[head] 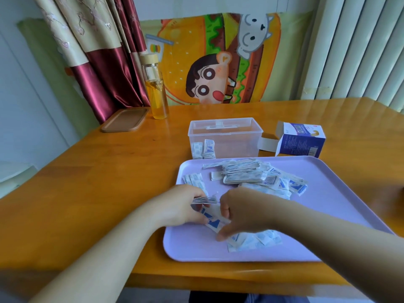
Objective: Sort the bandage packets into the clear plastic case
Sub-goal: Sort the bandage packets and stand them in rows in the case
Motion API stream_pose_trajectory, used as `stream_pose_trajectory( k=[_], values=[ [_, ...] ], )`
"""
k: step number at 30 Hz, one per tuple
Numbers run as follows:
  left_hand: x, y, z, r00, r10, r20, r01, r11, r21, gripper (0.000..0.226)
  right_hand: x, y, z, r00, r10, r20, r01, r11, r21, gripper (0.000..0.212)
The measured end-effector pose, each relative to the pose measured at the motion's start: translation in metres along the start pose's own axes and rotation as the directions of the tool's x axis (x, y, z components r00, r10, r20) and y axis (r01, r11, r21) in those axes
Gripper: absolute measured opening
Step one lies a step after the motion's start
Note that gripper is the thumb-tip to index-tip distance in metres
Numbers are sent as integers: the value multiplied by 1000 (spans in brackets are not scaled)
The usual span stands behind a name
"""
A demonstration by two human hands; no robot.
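Observation:
A lilac tray (pixel 196 248) lies on the wooden table and carries several white and blue bandage packets. A heap of packets (pixel 258 176) sits at the tray's far side, and a few more packets (pixel 253 239) lie near its front. My left hand (pixel 179 206) holds a thin stack of packets (pixel 204 200) edge-on above the tray. My right hand (pixel 240 211) pinches a blue-printed packet (pixel 213 223) just below that stack. The clear plastic case (pixel 225 138) stands open behind the tray, with two small upright bundles of packets (pixel 203 149) in its left end.
A purple and white cardboard box (pixel 299 138) lies open to the right of the case. A glass bottle with yellow liquid (pixel 155 88) and a brown tray-like lid (pixel 124 120) stand at the table's far left. Curtains and a cartoon cloth hang behind the table.

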State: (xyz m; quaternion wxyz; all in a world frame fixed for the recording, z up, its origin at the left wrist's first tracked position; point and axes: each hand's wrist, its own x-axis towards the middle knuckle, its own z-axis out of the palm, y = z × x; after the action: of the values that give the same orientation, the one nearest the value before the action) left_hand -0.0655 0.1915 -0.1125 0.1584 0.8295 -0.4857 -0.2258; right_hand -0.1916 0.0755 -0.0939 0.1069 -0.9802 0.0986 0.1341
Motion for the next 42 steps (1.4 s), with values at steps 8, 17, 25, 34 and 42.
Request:
stream_pose_trajectory(
  k=[8, 17, 25, 34, 42],
  values=[
    [-3, -4, -10, 993, -34, -117, 16, 988, -151, 23, 0, 29, -8, 1000, 30, 4, -30, 977, 211, 33],
    [-3, 23, -2, 983, -177, -57, -24, 181, -983, 45, 7, 9, -15, 977, 39, -208, 126, 683, 720, 42],
    [-7, 17, -11, 948, -315, -51, -120, -203, -972, 13, 5, 22, -19, 982, 63, -178, 33, 870, 491, 43],
    [-12, 11, -4, 951, -310, 13, -119, -404, -907, 17, 13, 3, 4, 997, 80, -20, -79, 996, 45, 49],
    [-8, -2, -5, 946, -321, 35, -82, -342, -936, 9, 12, 17, -8, 999, 24, 42, -32, 983, 183, 43]
  ],
)
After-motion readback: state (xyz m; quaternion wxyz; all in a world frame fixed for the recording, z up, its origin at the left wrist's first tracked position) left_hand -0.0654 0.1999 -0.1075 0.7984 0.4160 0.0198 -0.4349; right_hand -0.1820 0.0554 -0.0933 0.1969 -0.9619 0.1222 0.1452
